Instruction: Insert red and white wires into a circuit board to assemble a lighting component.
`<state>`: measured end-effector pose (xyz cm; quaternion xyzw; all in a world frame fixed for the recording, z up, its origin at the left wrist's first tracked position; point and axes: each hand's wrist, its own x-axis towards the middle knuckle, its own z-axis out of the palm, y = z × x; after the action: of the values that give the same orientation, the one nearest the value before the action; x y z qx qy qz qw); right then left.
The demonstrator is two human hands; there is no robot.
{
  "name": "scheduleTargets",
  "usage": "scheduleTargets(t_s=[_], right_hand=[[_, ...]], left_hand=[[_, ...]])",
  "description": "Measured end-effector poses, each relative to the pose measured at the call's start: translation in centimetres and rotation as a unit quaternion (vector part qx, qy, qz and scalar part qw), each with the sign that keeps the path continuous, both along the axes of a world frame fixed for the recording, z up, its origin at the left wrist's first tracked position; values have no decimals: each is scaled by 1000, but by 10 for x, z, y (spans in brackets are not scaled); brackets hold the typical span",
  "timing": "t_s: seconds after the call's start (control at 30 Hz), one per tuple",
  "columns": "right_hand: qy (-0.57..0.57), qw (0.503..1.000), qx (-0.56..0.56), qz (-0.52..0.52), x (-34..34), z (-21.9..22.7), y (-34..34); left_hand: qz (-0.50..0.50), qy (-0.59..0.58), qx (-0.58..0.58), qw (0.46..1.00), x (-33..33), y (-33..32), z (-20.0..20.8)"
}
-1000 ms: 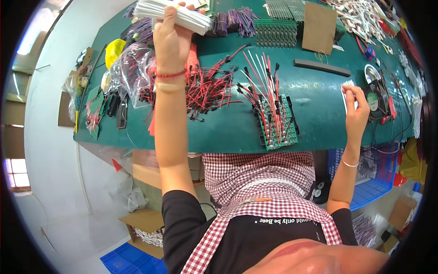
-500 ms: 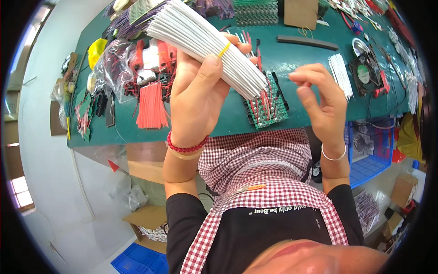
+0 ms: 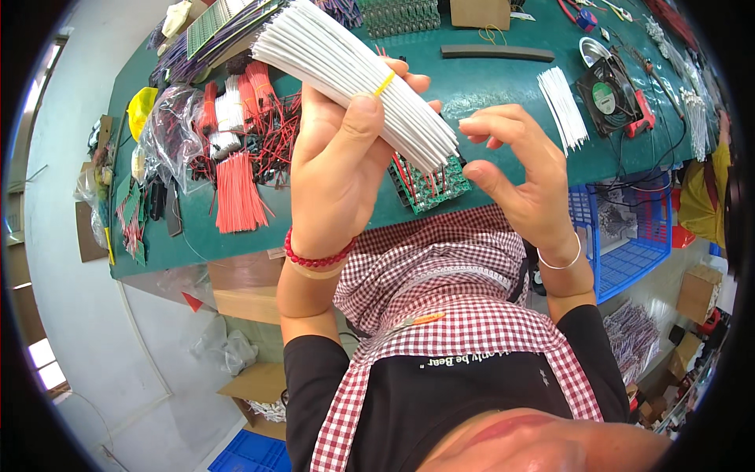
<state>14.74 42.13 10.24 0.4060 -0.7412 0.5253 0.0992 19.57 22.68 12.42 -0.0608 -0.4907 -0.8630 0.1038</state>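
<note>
A thick bundle of white wires (image 3: 330, 63), banded in yellow around its middle, is gripped in my left hand (image 3: 334, 157) above the bench. The thumb presses on its top near the band, and the fingers wrap underneath. To the right of the bundle's lower end hovers my right hand (image 3: 523, 177), thumb and fingers apart and nothing between them. Beneath the bundle, a green circuit board (image 3: 436, 189) with red and black wires lies near the bench's front edge, partly hidden by the bundle.
Left on the green bench (image 3: 503, 90) are red wires (image 3: 238, 193) and a clear plastic bag (image 3: 171, 130). Toward the right lie white wires (image 3: 563, 110), a black fan (image 3: 609, 98) and a dark grey bar (image 3: 497, 53). A blue crate (image 3: 633, 259) stands below the bench's right side.
My right hand has come left and slightly down, closer to the bundle's lower end. The left hand keeps its hold on the bundle. The view has shifted, so the bench items sit further left.
</note>
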Motion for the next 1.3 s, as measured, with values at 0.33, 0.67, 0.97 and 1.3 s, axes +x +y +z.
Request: scheduleTargets(t_s=[0.33,0.67,0.97,1.3], right_hand=[[10,998,-56,1,-30,1,24],[5,998,-17,-57,-25,-14,81],[139,977,137,-86,-15,-47,91],[9,975,218,-52,-6,-61,148]], left_hand=[[-138,-89,93,982,-11,56,-19],[-241,-104,135,956,-29,100,-44],[-193,-244,203,928,-55,130,-94],[-74,-296,268,914,-105,184,-135]])
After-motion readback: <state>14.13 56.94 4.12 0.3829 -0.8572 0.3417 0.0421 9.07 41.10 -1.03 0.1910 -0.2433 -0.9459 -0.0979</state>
